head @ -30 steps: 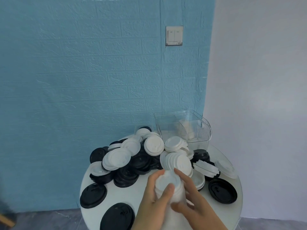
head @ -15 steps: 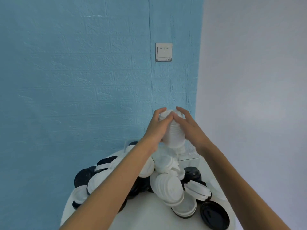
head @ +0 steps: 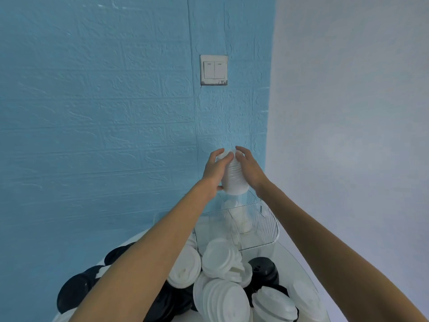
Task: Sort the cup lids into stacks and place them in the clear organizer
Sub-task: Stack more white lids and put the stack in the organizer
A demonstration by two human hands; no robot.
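Both hands, the left hand [head: 214, 169] and right hand [head: 249, 168], clasp a ribbed white plastic lid stack [head: 234, 176], its long axis nearly upright, above the clear organizer [head: 267, 231]. Round black and white loose lids [head: 222, 259] crowd the round white surface [head: 292, 259] at 6 o'clock of it.

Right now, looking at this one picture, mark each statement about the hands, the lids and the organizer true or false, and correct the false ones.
1. Both hands hold the stack of white lids. True.
2. The stack is held above the clear organizer. True.
3. The left hand rests on the table. False: it grips the stack in the air.
4. Only white lids lie on the table. False: black lids lie there too.
5. The wall switch is on the blue wall. True.
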